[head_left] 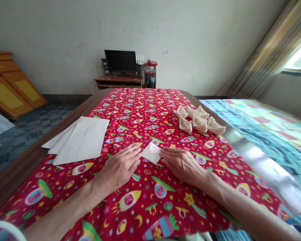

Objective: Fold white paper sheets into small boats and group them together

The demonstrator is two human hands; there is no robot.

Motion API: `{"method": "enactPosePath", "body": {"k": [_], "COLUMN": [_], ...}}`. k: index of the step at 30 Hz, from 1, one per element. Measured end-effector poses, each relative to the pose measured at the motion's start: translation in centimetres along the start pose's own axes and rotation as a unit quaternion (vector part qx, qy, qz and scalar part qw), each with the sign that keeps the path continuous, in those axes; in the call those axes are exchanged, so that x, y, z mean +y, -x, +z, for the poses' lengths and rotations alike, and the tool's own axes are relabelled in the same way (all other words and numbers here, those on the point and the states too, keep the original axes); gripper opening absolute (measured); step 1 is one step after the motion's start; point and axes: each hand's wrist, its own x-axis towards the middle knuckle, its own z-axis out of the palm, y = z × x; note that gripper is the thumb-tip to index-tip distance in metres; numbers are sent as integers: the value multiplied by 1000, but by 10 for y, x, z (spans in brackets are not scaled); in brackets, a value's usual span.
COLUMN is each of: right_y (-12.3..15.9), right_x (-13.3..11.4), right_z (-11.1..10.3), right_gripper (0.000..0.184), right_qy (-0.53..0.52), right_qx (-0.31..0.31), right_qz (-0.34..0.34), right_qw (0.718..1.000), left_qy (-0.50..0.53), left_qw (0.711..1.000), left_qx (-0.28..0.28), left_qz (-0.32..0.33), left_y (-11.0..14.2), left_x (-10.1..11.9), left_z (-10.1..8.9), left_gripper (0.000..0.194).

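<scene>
A small folded piece of white paper (151, 153), diamond-shaped with a crease across it, lies on the red patterned cloth. My left hand (122, 164) rests flat at its left corner, fingers stretched out. At the right corner, my right hand (182, 164) lies with its extended fingertips touching the paper's edge. Both palms face down, and neither hand grips anything that I can see. A fanned stack of white paper sheets (84, 142) is left of my left hand. Several folded paper boats (199, 122) stand grouped beyond my right hand.
The red cloth (150, 105) covers most of a dark wooden table. A monitor (120, 61) with speakers stands on a small desk by the wall, near a red telephone (152, 63). A bed (261, 140) is on the right, and a wooden cabinet (12, 85) on the left.
</scene>
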Motion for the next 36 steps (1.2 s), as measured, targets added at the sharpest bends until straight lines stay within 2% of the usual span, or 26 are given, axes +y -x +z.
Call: {"method": "enactPosePath", "body": {"k": [3, 7, 10, 13, 16, 19, 22, 24, 26, 29, 32, 34, 36], "right_y": [-3, -3, -3, -8, -18, -30, -40, -43, -44, -45, -47, -47, -47], "right_x": [-1, -2, -1, -2, -9, -23, -32, -30, -23, -7, 5, 7, 5], "right_z": [0, 2, 2, 2, 1, 1, 2, 4, 6, 9, 12, 15, 18], "right_gripper": [27, 27, 27, 27, 29, 37, 32, 34, 37, 33, 31, 30, 29], "right_qy": [12, 21, 12, 10, 51, 95, 86, 49, -17, -153, -343, -450, -514], "right_qx": [-5, -4, 2, 1, 16, 54, 60, 69, 104, 166, 174, 178, 182], "right_qz": [12, 38, 67, 88, 88, 91, 114, 142, 183, 286, 359, 379, 392], "right_qw": [1000, 999, 998, 996, 995, 990, 988, 986, 978, 931, 850, 789, 741], "left_qy": [53, 40, 44, 89, 150, 185, 219, 252, 263, 225, 219, 280, 343], "left_qw": [997, 992, 987, 978, 963, 954, 952, 950, 951, 960, 959, 939, 913], "left_qx": [35, -10, -37, -66, -71, -54, -25, 25, 77, 123, 129, 116, 92], "left_qz": [-48, -121, -147, -178, -212, -229, -214, -181, -142, -108, -128, -164, -199], "left_y": [-9, -28, -38, -46, -54, -60, -63, -64, -62, -56, -48, -45, -44], "left_x": [-4, -2, 0, 2, 6, 13, 21, 26, 27, 25, 19, 15, 11], "left_z": [-1, 1, 11, 18, 15, 8, 0, -5, -8, -3, 12, 23, 30], "left_gripper": [27, 31, 31, 28, 30, 31, 30, 31, 29, 25, 37, 46, 52]}}
